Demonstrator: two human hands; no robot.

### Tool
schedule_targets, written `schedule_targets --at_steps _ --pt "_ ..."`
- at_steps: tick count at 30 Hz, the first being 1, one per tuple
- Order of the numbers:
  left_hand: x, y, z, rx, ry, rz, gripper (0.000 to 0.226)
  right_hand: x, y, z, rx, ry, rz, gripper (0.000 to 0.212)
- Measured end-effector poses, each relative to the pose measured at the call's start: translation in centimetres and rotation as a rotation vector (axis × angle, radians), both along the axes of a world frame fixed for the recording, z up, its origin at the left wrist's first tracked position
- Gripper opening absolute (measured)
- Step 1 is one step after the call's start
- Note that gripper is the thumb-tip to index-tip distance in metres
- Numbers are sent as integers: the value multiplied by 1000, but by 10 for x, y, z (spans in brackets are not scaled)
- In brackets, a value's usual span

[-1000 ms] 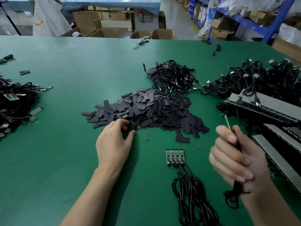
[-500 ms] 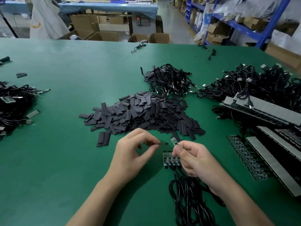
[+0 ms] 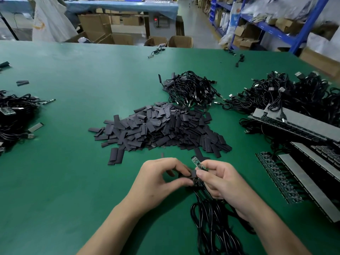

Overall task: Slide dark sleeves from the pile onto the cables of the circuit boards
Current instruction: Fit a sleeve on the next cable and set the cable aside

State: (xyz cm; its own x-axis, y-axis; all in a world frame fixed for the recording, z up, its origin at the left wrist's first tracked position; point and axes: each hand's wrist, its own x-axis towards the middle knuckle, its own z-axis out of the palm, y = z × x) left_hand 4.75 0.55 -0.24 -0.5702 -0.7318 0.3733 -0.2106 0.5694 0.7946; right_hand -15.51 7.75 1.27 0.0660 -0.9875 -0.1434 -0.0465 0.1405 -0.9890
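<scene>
One sleeve (image 3: 190, 173) in play, just in front of the pile (image 3: 165, 129), pinched between thumb and forefinger of the left hand (image 3: 158, 179). Touching it, also in front of the pile, a small green board (image 3: 196, 161), pinched at its lower end by thumb and fingertips of the right hand (image 3: 220, 179), upper end poking free toward the pile. Farther from the pile, black cables (image 3: 207, 223) looped loosely on the table (image 3: 55, 181).

Cannot tell whether threaded yet or merely meeting the board's tail.

Sleeve: looks feather-light, thin, soft and flattened shut. Likely needs a squeeze at both edges to pop the mouth open. Best taken near one end, leaving that mouth clear. Probably slick enough to run along a cable, yet apt to catch on board corners.

Board: seems stiff, light, studded with small parts. Better gripped by bare edges than by faces.

Cables: limp, springy, prone to tangling. Worth holding close behind the board, keeping the run straight for sliding.
</scene>
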Motion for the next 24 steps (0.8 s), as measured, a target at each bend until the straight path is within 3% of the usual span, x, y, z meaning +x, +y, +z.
schedule_targets --at_steps 6,12,24 --pt "2 -5 2 26 21 129 24 -4 -2 -2 -60 91 -9 40" --pt "4 -7 2 81 50 148 23 -4 0 -1 -149 410 16 45" --pt "3 -7 2 42 22 132 19 -4 0 -3 -151 457 5 45"
